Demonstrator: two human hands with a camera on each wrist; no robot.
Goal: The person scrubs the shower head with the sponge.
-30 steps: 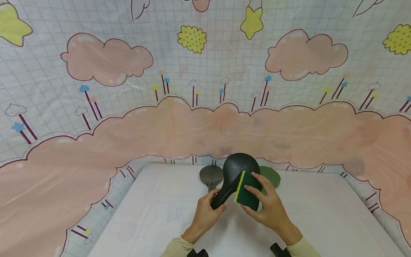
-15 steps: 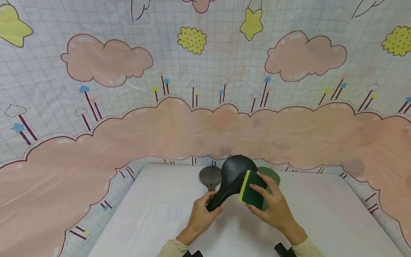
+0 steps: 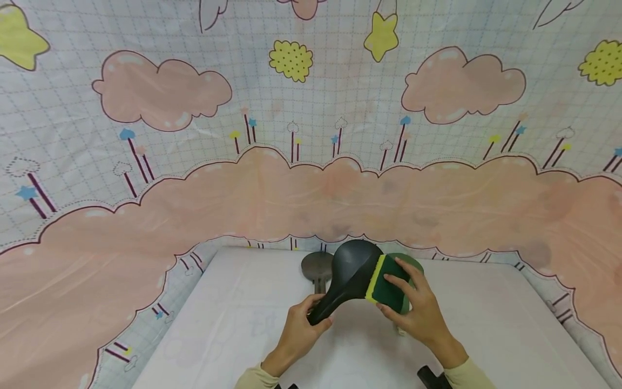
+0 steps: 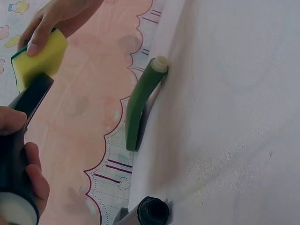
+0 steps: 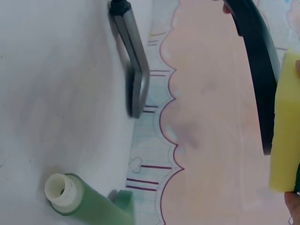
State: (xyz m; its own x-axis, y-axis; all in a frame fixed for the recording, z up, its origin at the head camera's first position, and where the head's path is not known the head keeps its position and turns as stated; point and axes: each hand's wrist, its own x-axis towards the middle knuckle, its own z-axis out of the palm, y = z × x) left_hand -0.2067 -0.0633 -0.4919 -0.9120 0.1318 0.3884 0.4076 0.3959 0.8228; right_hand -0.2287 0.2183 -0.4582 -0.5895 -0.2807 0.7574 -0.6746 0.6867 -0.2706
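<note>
My left hand point(image 3: 298, 329) grips the handle of a black hand shower head point(image 3: 357, 267), holding it up over the table with its round head pointing away. A yellow sponge with a dark green scouring side point(image 3: 391, 283) is pinched between the thumb and fingers of my right hand point(image 3: 423, 310). The sponge's yellow side lies against the right edge of the black head. In the right wrist view, the yellow face of the sponge point(image 5: 286, 126) meets the rim of the black shower head point(image 5: 258, 70). A pale round handle end point(image 4: 16, 208) shows in the left wrist view.
A grey shower head point(image 3: 316, 266) lies behind the black one, to the left. Partly hidden behind the sponge is a green shower head point(image 3: 413, 263) with a pale threaded end point(image 5: 61, 191). Both lie on the white table point(image 3: 486, 313), with a patterned cloth point(image 3: 311, 200) beyond its far edge.
The black shower head has shifted left and slightly nearer with my left hand. My right hand has carried the sponge rightward, from near the neck to the head's right edge.
</note>
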